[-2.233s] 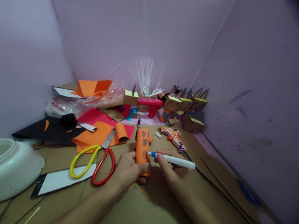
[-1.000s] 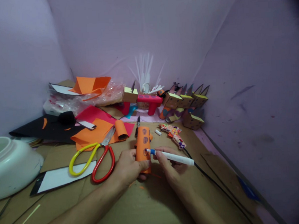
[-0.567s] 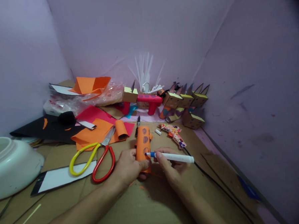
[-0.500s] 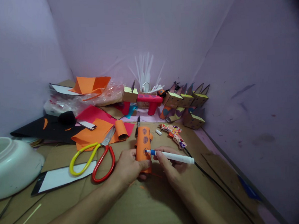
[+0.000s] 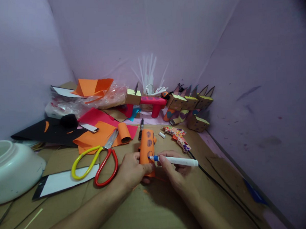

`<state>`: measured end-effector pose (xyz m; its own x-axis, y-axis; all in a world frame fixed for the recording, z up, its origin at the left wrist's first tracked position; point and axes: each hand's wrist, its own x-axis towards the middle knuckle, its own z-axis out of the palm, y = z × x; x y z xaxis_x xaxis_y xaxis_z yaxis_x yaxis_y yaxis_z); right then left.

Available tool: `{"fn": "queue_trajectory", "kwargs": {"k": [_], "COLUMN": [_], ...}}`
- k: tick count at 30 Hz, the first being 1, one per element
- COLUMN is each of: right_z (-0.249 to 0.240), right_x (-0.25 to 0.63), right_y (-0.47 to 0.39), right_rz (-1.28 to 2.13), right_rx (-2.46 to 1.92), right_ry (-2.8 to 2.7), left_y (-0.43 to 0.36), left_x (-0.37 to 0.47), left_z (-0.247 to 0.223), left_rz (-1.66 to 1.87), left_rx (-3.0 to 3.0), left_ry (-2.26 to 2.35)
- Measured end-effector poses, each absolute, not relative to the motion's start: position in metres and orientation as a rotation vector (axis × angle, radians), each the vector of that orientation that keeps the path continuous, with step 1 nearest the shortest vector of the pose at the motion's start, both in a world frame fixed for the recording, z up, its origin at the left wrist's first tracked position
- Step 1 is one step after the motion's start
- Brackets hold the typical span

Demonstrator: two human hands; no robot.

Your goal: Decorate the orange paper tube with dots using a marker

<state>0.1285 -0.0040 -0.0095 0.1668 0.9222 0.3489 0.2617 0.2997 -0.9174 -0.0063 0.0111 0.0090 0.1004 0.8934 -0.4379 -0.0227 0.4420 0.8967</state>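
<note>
My left hand [image 5: 134, 167] is closed around the lower end of an orange paper tube [image 5: 143, 147], which has dark spots drawn down its top side. Between the fingers of my right hand [image 5: 175, 166] is a white marker [image 5: 182, 160] with a blue neck. Its tip touches the tube at the lowest spot, an outline partly filled in. Beyond the tube lie a black marker [image 5: 141, 127] and a small white cap [image 5: 162, 135]. Left of my left hand are scissors [image 5: 103, 154] with one yellow and one red handle loop.
A flowered glue gun [image 5: 178, 138] trails a black cord on the right. Cardboard animal heads [image 5: 178, 102] line the back near white sticks [image 5: 147, 72]. Orange paper [image 5: 97, 132], a short orange tube [image 5: 124, 132] and a white pot [image 5: 15, 173] are on the left.
The marker tip has shifted slightly down on the lowest spot, where a curved outline now shows. My left hand and the tube have stayed in place.
</note>
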Motion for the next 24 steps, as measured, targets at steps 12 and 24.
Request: {"fn": "queue_trajectory", "kwargs": {"k": [12, 24], "right_z": [-0.0089, -0.0070], "right_x": [0.1335, 0.1331], "right_y": [-0.0009, 0.0012], "right_rz": [0.658, 0.683], "right_rx": [-1.224, -1.190], "right_ry": [-1.409, -1.373], "left_y": [0.0110, 0.0121], "left_x": [-0.0065, -0.0062], "left_z": [0.0100, 0.0084], "left_rz": [0.811, 0.815], "left_rx": [0.884, 0.882], "left_ry": [1.325, 1.319]}}
